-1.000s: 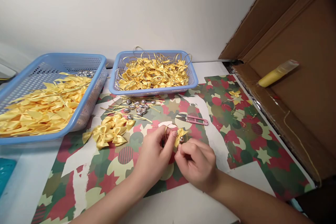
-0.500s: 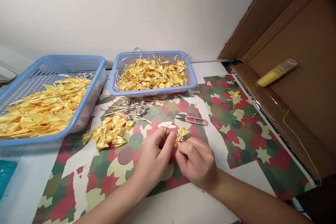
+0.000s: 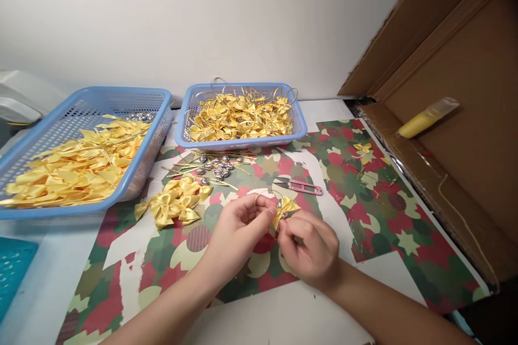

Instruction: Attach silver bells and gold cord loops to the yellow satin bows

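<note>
My left hand (image 3: 238,234) and my right hand (image 3: 309,245) meet over the patterned paper (image 3: 376,215), both pinching one small yellow ribbon bow (image 3: 287,206) with a gold cord loop (image 3: 263,198) and a silver bead at its middle. The fingers of both hands are closed on it. A pile of loose yellow bows (image 3: 176,202) lies just left of my left hand. Silver beads and gold cords (image 3: 216,166) are scattered behind it.
Two blue baskets stand at the back: a large one (image 3: 121,98) at left with yellow bows, a smaller one (image 3: 299,124) with looped bows. Pink thread snips (image 3: 303,187) lie behind my hands. A cardboard box (image 3: 465,64) holding a yellow tube (image 3: 424,117) fills the right.
The bow in my fingers has turned slightly and both hands have edged a little to the right; the view has shifted a bit too.
</note>
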`<state>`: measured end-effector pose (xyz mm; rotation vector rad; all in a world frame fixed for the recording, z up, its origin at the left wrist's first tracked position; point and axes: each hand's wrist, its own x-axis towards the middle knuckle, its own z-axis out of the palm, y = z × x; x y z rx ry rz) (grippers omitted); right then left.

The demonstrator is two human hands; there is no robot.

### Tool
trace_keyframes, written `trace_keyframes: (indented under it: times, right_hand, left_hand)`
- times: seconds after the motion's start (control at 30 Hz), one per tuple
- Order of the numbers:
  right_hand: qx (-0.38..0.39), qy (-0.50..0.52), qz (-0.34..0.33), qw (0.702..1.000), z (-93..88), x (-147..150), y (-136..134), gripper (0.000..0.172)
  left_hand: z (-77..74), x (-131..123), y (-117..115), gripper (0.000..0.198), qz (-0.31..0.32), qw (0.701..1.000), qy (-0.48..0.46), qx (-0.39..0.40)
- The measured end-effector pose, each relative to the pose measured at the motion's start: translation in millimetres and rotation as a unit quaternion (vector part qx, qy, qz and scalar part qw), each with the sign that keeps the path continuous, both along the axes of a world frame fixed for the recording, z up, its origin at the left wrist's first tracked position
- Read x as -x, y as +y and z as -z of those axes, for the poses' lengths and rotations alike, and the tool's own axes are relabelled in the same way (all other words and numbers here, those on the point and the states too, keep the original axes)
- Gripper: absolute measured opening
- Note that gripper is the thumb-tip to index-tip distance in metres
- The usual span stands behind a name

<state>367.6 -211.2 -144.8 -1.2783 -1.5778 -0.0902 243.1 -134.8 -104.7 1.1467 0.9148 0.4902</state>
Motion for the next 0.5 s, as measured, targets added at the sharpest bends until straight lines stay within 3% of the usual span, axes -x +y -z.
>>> trace_keyframes:
  times: [0.5]
  right_hand:
    - [0.034, 0.103, -0.020, 0.994, -2.1, 0.0, -4.0, 0.027]
  left_hand:
    - [4.3, 4.8, 10.9, 0.015, 0.063, 0.997, -0.037, -0.026]
